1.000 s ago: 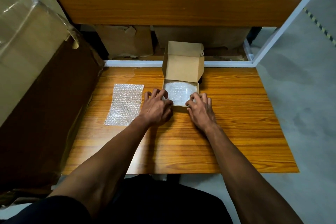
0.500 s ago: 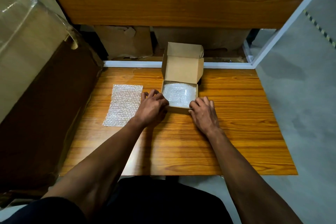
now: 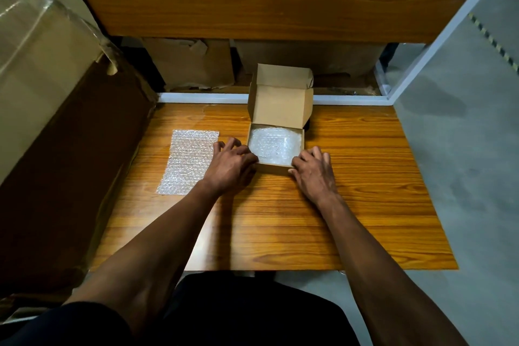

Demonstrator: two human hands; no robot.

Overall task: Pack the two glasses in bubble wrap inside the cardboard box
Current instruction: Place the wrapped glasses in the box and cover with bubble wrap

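Cardboard box point(image 3: 276, 168) sits on the wooden table point(image 3: 365, 205) toward twelve o'clock of its middle, lid flap standing upright at the far side. Bubble wrap point(image 3: 276, 146) fills the open tray; whether glasses lie beneath it cannot be told. The left hand point(image 3: 231, 167) rests at the box's near corner at about nine o'clock, fingers point(image 3: 224, 146) curled and spread, the thumb side touching the box edge; whether it actually grips the box cannot be told. The right hand point(image 3: 313, 173) lies at the near corner at about three o'clock, fingers bent loosely with their tips against the box wall and rim, not wrapped around anything. A loose sheet of bubble wrap point(image 3: 189, 161) lies flat on the table just beside the left hand, at nine o'clock from the box. A large carton point(image 3: 50, 93) stands off the table's nine o'clock edge.
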